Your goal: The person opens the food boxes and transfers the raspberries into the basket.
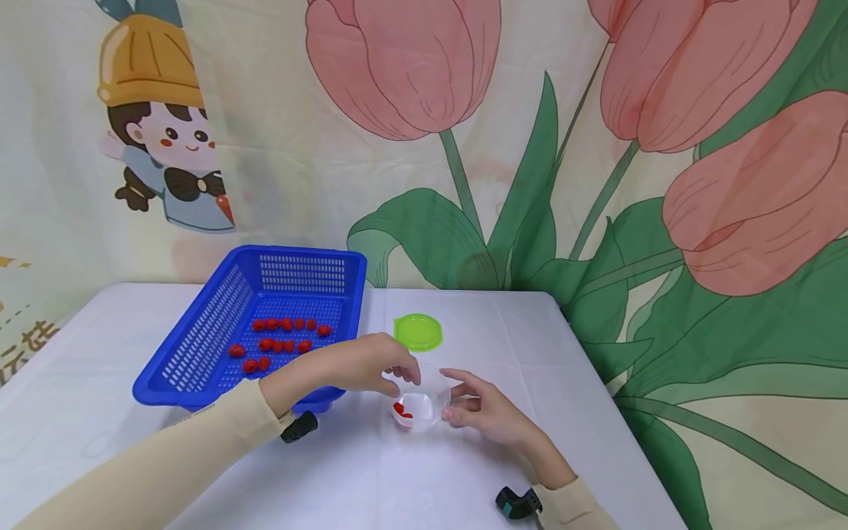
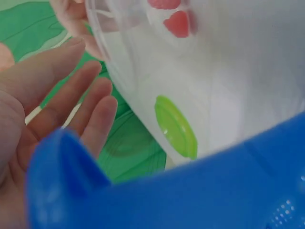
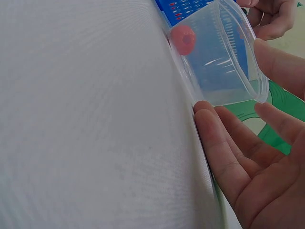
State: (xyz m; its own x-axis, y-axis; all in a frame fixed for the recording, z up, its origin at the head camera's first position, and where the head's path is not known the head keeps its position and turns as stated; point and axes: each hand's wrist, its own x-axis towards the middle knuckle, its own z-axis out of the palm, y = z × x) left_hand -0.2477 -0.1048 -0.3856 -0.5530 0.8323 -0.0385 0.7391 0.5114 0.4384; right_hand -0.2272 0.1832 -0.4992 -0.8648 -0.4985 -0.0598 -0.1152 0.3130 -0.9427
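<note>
A clear plastic tub [image 1: 424, 401] stands upright on the white table, with red raspberries [image 3: 183, 40] at its bottom. My left hand [image 1: 377, 364] hovers over the tub's left side, fingers loosely bent. Nothing shows between its fingers [image 2: 97, 117] in the left wrist view. At the tub's right side is my right hand [image 1: 486, 412], its relaxed fingers spread along the wall and rim. More raspberries [image 1: 286, 324] lie in loose rows inside a blue perforated basket [image 1: 248, 254] to the left. Behind the tub rests a bright green lid [image 1: 418, 333].
The basket's near right corner lies under my left forearm [image 1: 298, 379]. A white cloth covers the table [image 1: 344, 478], whose right edge slopes down past my right hand. A fabric backdrop [image 1: 278, 147] with printed tulips hangs behind the table.
</note>
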